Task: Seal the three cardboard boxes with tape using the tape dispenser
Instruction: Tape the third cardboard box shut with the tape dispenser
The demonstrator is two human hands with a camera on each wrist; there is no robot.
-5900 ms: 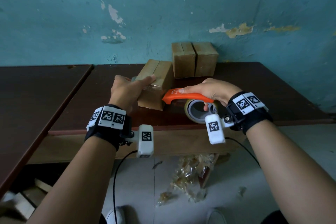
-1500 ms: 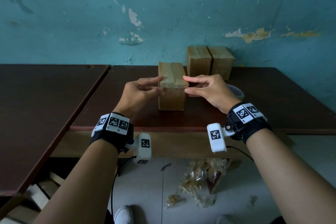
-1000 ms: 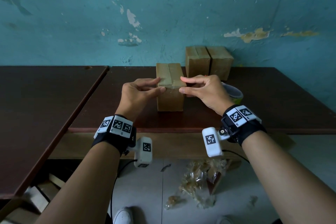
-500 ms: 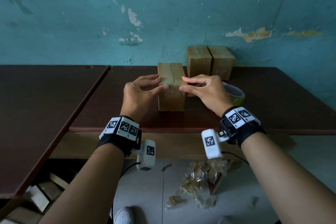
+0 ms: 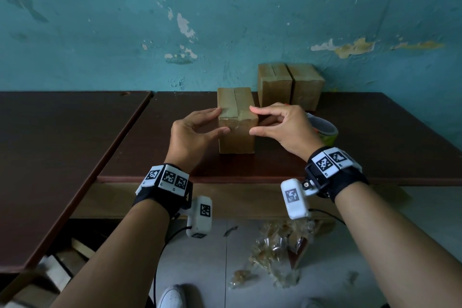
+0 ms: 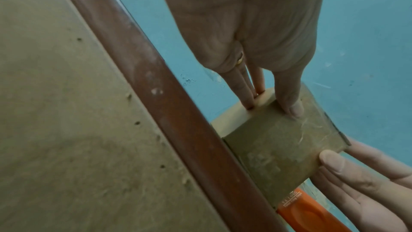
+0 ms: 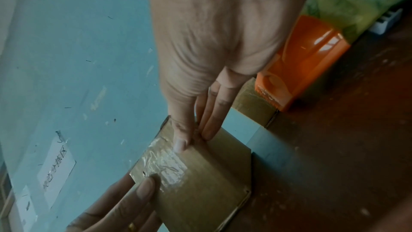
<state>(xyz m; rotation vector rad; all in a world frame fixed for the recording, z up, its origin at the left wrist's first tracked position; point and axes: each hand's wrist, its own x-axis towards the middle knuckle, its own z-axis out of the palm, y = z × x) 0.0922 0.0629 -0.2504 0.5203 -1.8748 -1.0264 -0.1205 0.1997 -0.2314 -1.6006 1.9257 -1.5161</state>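
The near cardboard box (image 5: 236, 137) stands on the brown table (image 5: 375, 152), with clear tape (image 7: 165, 161) running over its top seam and down its front face. My left hand (image 5: 221, 120) lays straight fingers along the box's left side, thumb on the front. My right hand (image 5: 252, 120) touches the top right edge with its index finger and presses its thumb on the front. The orange tape dispenser (image 7: 301, 63) lies on the table just right of the box, its roll (image 5: 323, 129) showing behind my right hand. Neither hand holds it.
Two more cardboard boxes (image 5: 275, 85) (image 5: 306, 85) stand side by side against the teal wall (image 5: 225, 20). A second dark table (image 5: 62, 145) adjoins on the left. Crumpled plastic wrap (image 5: 275, 245) lies on the floor below the table's front edge (image 6: 156, 94).
Earlier my right hand ran the dispenser over the box; the dispenser now lies at the right. Over the last second both thumbs slid slightly down the taped front face.
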